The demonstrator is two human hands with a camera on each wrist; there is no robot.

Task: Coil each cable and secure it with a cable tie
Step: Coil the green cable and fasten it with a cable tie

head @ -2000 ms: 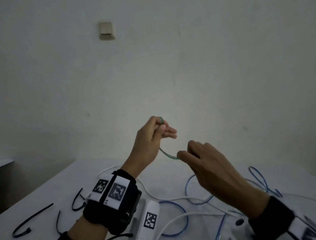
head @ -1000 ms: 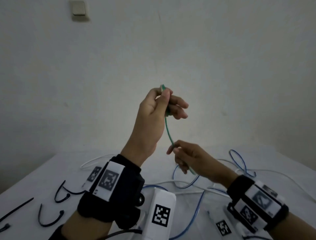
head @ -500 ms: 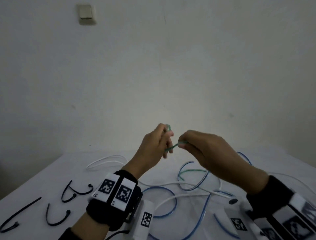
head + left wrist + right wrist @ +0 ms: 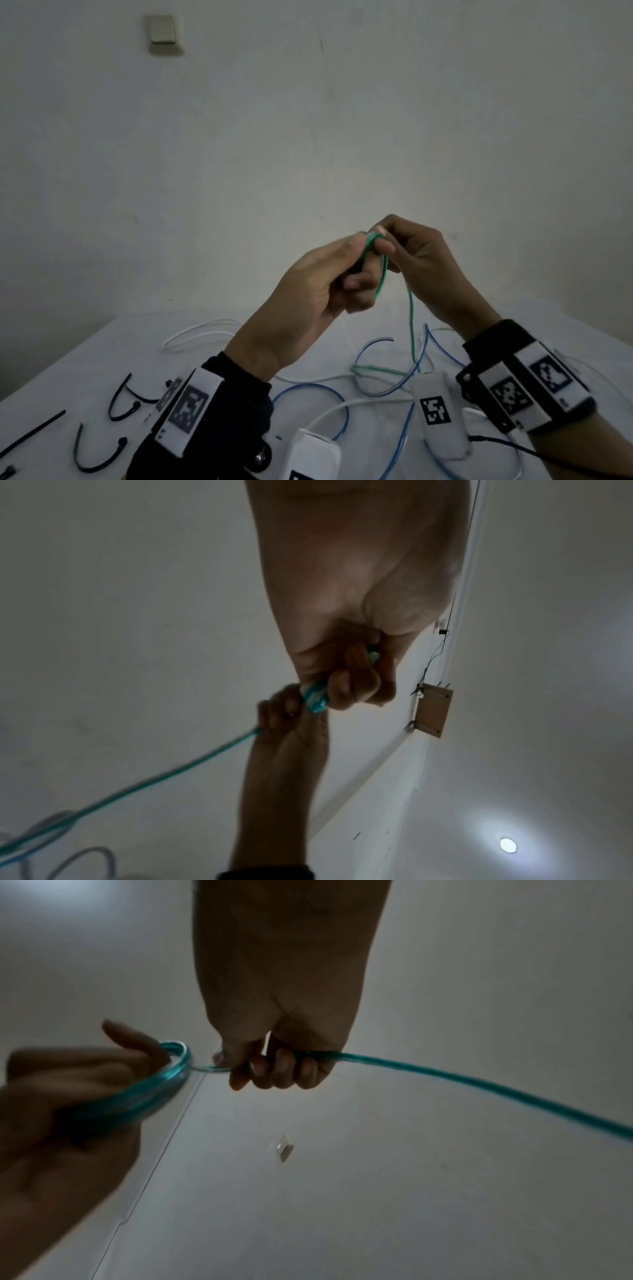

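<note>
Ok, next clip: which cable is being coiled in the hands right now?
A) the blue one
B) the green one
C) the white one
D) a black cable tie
B: the green cable is looped in the left hand while the right hand feeds it; its slack hangs down to the table, where the white cable and blue cable lie loose.

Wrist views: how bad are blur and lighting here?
Left wrist: dim, green cable smeared toward the lower left, ceiling light flares. Right wrist: left hand motion-blurred, right hand sharper. Head: underexposed but hands and table readable.
</note>
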